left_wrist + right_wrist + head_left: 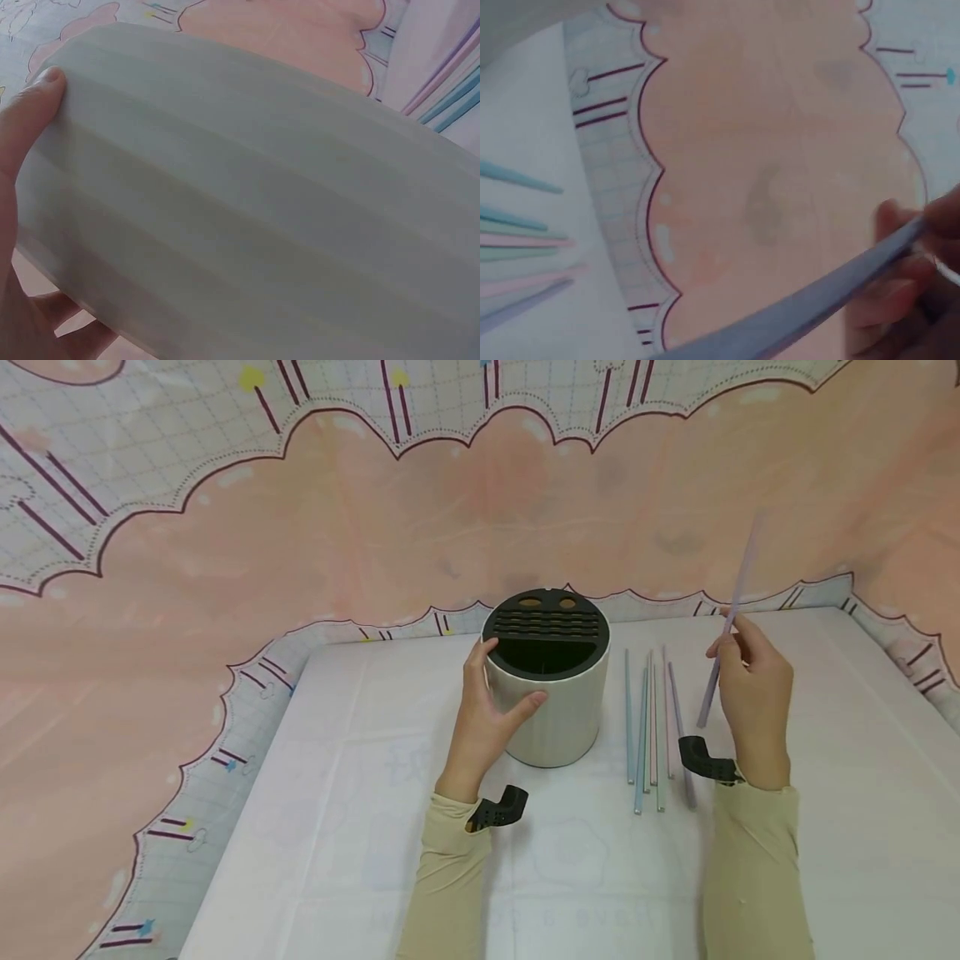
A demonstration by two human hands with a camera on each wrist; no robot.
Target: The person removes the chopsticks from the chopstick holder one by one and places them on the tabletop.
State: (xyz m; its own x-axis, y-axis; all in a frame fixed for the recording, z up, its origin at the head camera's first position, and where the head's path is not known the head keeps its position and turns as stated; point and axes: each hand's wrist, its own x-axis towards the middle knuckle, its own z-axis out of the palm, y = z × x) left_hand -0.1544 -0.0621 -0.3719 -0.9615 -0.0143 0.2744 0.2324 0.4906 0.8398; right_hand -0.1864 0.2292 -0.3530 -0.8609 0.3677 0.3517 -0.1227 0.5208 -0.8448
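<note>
A white, ribbed utensil holder (558, 727) with a black slotted lid (551, 627) stands upright on the table. My left hand (483, 718) grips it from the left, thumb against the front wall and a fingertip at the lid's rim. In the left wrist view its pale wall (247, 187) fills most of the picture. On the right, my right hand (753, 693) pinches a purple chopstick (738, 581) near its middle and holds it up at a slant. Several pastel chopsticks (645, 735) lie lengthwise between the holder and my right hand.
The table (360, 852) has a white cover. Behind it hangs a peach-coloured cloth (420, 535) with scalloped, striped edging, which also runs along the table's left and far right sides. A black wrist camera (498, 810) sits on each sleeve cuff.
</note>
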